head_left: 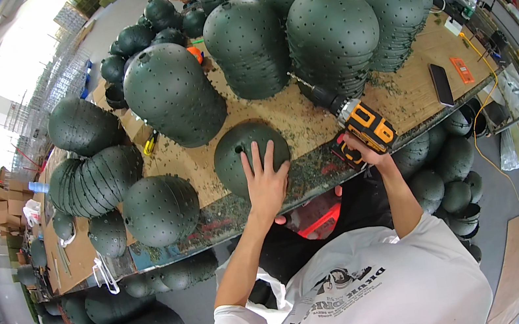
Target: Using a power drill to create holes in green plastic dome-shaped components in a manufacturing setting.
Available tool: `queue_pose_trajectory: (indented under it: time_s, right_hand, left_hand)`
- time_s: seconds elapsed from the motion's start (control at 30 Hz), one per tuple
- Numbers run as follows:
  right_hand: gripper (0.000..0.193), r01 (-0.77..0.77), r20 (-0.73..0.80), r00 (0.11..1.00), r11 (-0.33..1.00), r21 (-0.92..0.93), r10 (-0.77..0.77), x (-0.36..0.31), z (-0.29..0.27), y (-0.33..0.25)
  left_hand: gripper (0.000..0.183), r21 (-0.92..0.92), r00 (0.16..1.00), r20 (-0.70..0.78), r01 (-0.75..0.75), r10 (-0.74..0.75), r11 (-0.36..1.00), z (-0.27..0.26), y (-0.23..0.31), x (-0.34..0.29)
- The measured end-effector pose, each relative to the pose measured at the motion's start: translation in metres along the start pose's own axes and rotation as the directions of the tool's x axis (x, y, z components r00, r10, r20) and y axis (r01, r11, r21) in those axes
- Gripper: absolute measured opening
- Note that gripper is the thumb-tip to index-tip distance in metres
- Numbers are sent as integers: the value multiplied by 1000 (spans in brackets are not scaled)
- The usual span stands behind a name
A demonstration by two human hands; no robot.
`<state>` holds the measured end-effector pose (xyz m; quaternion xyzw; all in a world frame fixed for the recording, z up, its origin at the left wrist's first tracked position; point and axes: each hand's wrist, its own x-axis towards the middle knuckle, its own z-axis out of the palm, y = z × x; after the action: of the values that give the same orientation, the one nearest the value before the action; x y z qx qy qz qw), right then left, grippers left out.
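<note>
My left hand (266,179) lies on a dark green plastic dome (226,167) at the table's near edge, fingers spread over its curved top. A single larger hole shows near the top of this dome, beside my fingertips. My right hand (365,149) is wrapped round the grip of a yellow and black cordless drill (367,125). The drill stands to the right of the dome, its bit pointing up and left, away from the dome and close to a stack of perforated domes (332,26).
More nested perforated dome stacks (174,98) crowd the table (296,114). Green shavings are scattered on its board. A phone (440,84) and an orange packet (461,69) lie at the right. A yellow cable (486,100) hangs past that edge. A yellow-handled cutter (151,143) lies left.
</note>
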<state>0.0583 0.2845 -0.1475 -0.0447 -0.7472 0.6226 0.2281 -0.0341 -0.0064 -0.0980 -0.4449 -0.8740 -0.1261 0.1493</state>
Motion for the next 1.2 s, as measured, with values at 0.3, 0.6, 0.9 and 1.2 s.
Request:
queue_pose_trajectory:
  time_s: [0.3, 0.6, 0.9, 1.2]
  right_hand:
    - [26, 123, -96, 986, 986, -115, -134, -8, -2, 16]
    - [27, 154, -142, 974, 978, -138, -174, -9, 5, 3]
    - [25, 162, -156, 972, 982, -95, -176, -9, 7, 4]
    - [22, 136, -139, 980, 990, -43, -141, -5, 6, -1]
  left_hand:
    - [8, -58, 994, -79, -83, 78, 995, 14, -8, -5]
    - [11, -25, 979, -50, -198, 197, 980, 24, -13, -16]
    - [23, -63, 959, -68, -279, 275, 958, 19, -8, -15]
    - [13, -316, 936, -317, 50, -155, 947, -15, -18, -9]
